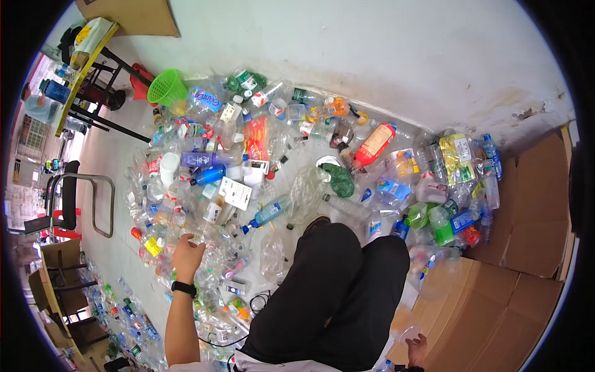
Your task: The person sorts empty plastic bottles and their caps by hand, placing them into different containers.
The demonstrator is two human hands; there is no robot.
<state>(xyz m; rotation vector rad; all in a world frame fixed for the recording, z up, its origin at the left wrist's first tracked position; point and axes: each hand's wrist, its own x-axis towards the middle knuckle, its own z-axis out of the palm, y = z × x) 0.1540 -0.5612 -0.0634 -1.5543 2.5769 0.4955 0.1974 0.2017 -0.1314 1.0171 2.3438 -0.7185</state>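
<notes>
status of the floor: the plastic bottles lay loose and mixed in a broad spread ahead of your knees. clear, blue and green bottles overlapped, and no grouping by colour or type was visible.

right side: a denser heap, including a green-bottomed bottle and a yellow packet, lay beside the upright cardboard. this was the most compact portion.

far left: a second spread of bottles lay loose on the floor. judged by layout, little was in order and most pieces were uncollected. the green basket stood near the wall.

hands: your left hand was over the near edge of the main spread, fingers loosely curled and apart, with no item visible in them. your right hand was low beside a clear container; at the dim frame edge, you could not tell whether its bent fingers gripped it.
</notes>
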